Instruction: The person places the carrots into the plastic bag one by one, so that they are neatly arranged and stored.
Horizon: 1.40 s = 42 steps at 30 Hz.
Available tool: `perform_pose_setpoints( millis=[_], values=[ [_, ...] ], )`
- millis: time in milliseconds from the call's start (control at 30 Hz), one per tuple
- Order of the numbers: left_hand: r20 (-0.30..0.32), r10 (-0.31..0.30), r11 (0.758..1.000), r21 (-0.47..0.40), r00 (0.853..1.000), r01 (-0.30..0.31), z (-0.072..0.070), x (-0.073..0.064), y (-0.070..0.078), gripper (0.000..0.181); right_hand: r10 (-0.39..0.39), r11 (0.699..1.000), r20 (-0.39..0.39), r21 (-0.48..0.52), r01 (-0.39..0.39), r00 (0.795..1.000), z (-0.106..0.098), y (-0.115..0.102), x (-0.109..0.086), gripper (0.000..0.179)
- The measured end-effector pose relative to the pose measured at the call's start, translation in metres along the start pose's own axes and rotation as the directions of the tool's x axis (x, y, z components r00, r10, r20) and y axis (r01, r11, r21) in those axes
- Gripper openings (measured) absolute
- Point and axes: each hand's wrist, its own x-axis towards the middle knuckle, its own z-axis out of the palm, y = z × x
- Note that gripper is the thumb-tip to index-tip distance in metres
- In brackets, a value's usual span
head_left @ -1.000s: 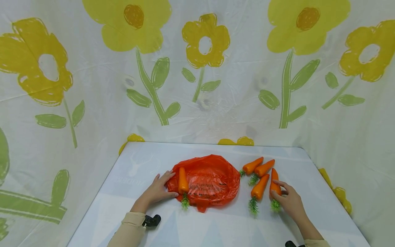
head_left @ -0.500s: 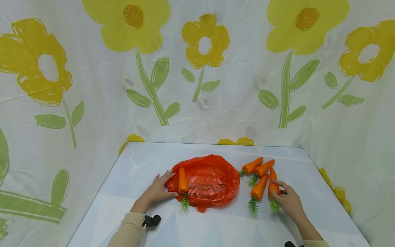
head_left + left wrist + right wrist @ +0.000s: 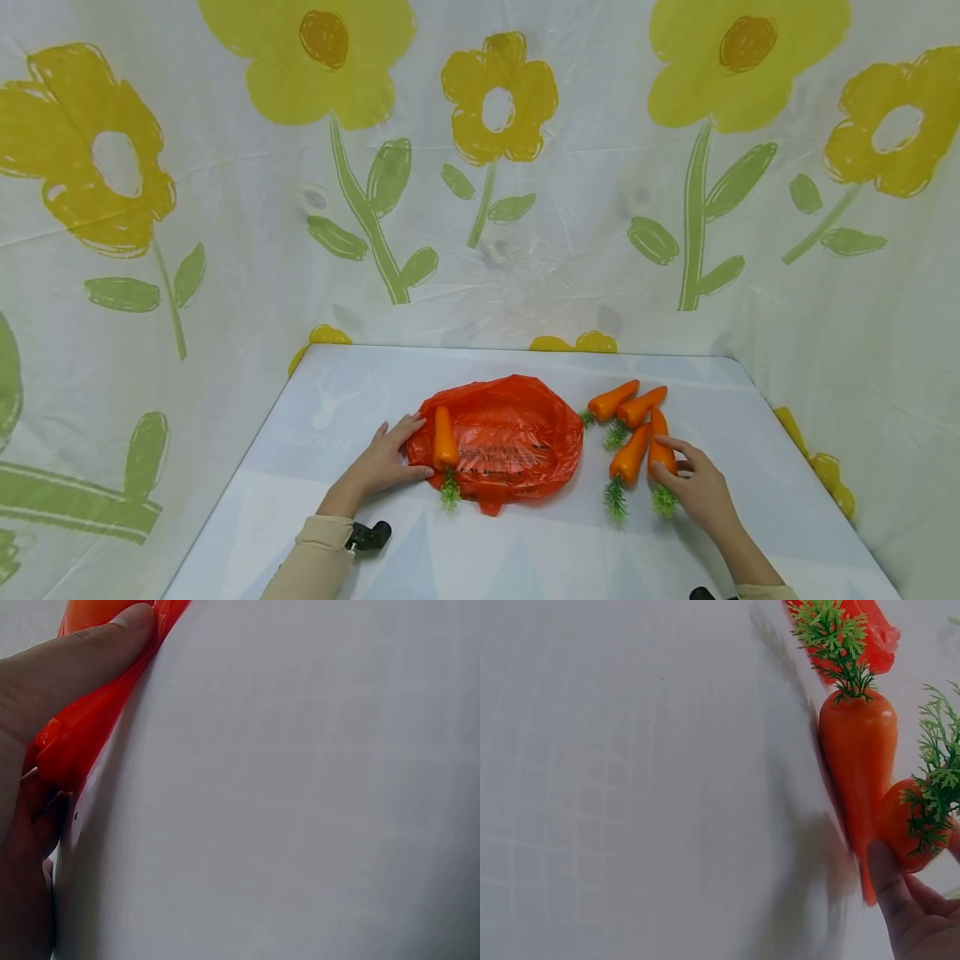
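Note:
A red plastic bag [image 3: 510,442] lies spread on the table with its mouth gaping toward me. One orange toy carrot [image 3: 445,442] with a green leafy top rests on its left part. My left hand [image 3: 386,457] holds the bag's left edge, and in the left wrist view the thumb [image 3: 90,656] lies over the red film. On the right, my right hand [image 3: 699,485] grips another carrot [image 3: 660,446] between thumb and fingers, its leafy end toward me. In the right wrist view this held carrot [image 3: 907,825] overlaps the neighbouring carrot [image 3: 859,750].
Three more carrots lie right of the bag: a near one [image 3: 630,457], a far left one [image 3: 611,402] and a far right one [image 3: 643,408]. The white table [image 3: 555,554] is backed by a curtain [image 3: 585,208] printed with yellow flowers.
My right hand and the carrot it grips have shifted slightly left, up against the near carrot. The left hand, the bag and the carrot on it stay where they were.

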Motion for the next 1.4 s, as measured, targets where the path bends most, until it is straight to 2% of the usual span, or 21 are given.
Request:
perform_pose_setpoints(
  millis=[300,533,900,1233,1400],
  values=[
    [0.003,-0.002,1.0,0.0,1.0,0.002,0.0,0.0,0.0,0.092,0.004,1.0,-0.002,0.018,-0.004,1.0,0.003,-0.007,-0.004,0.063],
    [0.011,-0.017,1.0,-0.004,1.0,0.017,0.0,0.001,0.0,0.093,-0.032,0.999,-0.015,0.017,0.032,0.999,0.005,-0.009,-0.005,0.063],
    [0.008,-0.001,1.0,-0.006,1.0,0.001,0.0,0.002,-0.002,0.093,-0.096,0.995,-0.041,-0.01,0.095,0.995,0.009,-0.013,-0.005,0.057],
    [0.005,-0.002,1.0,-0.013,1.0,0.002,0.0,0.002,-0.002,0.093,-0.046,0.999,-0.013,0.004,0.046,0.999,0.015,-0.016,-0.003,0.061],
    [0.006,-0.004,1.0,-0.004,1.0,0.004,0.001,0.002,-0.002,0.093,-0.056,0.998,-0.017,0.019,0.056,0.998,0.016,-0.018,-0.005,0.059]
  ],
)
